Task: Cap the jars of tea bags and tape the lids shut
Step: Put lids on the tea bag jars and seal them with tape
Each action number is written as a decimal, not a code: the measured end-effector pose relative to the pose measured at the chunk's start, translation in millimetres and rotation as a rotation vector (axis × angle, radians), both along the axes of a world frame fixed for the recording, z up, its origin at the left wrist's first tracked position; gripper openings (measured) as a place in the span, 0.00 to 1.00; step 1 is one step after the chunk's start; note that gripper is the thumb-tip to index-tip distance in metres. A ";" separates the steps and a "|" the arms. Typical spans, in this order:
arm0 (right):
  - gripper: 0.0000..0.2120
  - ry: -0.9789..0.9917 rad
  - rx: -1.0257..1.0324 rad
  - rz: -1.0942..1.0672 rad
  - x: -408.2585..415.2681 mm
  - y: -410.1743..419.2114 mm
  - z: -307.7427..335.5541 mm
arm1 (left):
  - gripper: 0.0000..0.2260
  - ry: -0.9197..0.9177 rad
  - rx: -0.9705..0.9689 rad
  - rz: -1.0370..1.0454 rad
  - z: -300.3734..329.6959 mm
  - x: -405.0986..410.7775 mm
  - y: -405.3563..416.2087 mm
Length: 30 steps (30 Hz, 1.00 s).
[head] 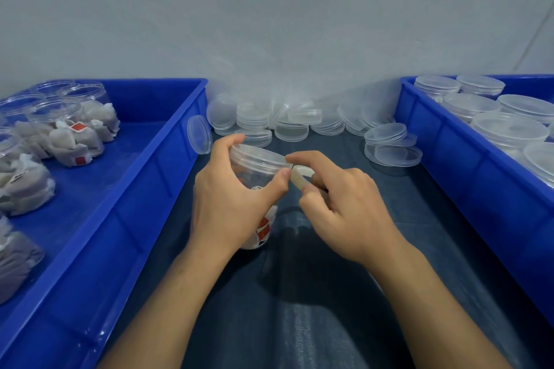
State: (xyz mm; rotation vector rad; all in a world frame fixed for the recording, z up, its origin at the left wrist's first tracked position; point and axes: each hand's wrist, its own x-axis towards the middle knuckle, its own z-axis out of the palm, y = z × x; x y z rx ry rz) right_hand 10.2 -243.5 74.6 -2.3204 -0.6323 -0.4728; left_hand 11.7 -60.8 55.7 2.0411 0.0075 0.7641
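Note:
A clear plastic jar of tea bags with its clear lid on is tilted above the dark cloth at the centre. My left hand grips it from the left, thumb against the lid's right edge. My right hand holds a small pale roll of tape right beside that edge, index finger reaching to the lid rim. Uncapped jars of tea bags stand in the blue bin on the left.
Loose clear lids lie piled along the wall behind the jar, and more sit to the right. A second blue bin at the right holds several capped jars. Dark cloth covers the table between the bins.

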 end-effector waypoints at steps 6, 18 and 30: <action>0.26 0.015 0.006 -0.008 1.6 0.8 0.0 | 0.36 -0.002 -0.072 -0.033 -0.6 2.7 1.2; 0.25 0.006 -0.073 -0.029 -0.4 8.3 -0.8 | 0.29 -0.097 0.224 0.129 0.7 -10.2 -14.8; 0.21 0.030 -0.025 -0.010 1.1 3.5 -1.0 | 0.22 -0.041 0.214 0.073 -5.0 -5.2 -13.6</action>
